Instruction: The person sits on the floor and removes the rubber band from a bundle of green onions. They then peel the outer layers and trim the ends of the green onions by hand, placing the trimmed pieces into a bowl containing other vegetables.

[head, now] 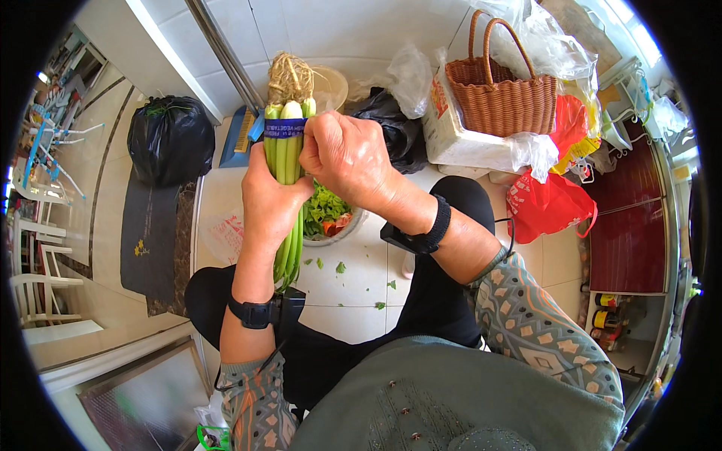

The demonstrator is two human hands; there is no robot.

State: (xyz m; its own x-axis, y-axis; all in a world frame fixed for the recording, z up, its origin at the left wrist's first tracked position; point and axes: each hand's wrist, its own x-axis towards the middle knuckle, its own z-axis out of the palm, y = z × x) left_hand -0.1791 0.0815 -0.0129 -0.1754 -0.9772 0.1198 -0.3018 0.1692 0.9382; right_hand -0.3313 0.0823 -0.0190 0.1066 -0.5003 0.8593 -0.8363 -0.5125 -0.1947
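My left hand (271, 191) is wrapped around a bunch of celery (286, 163), its pale stalks upright in view and its roots at the top. A printed purple band (276, 128) circles the stalks just below the roots. My right hand (344, 155) is curled with its fingertips against the right edge of the band; whether it pinches the band is hidden by the knuckles. Beneath the hands, a round basin (359, 221) holds green leaves (324, 209) and some orange-red scraps, partly covered by the celery and my right hand.
Leaf bits (340, 268) lie on the tiled floor. A tied black plastic bag (171, 141) stands at left, near a blue dustpan (234, 141) with a brush. At right, a wicker basket (502, 101) rests on a white foam box (462, 147), beside a red bag (547, 208).
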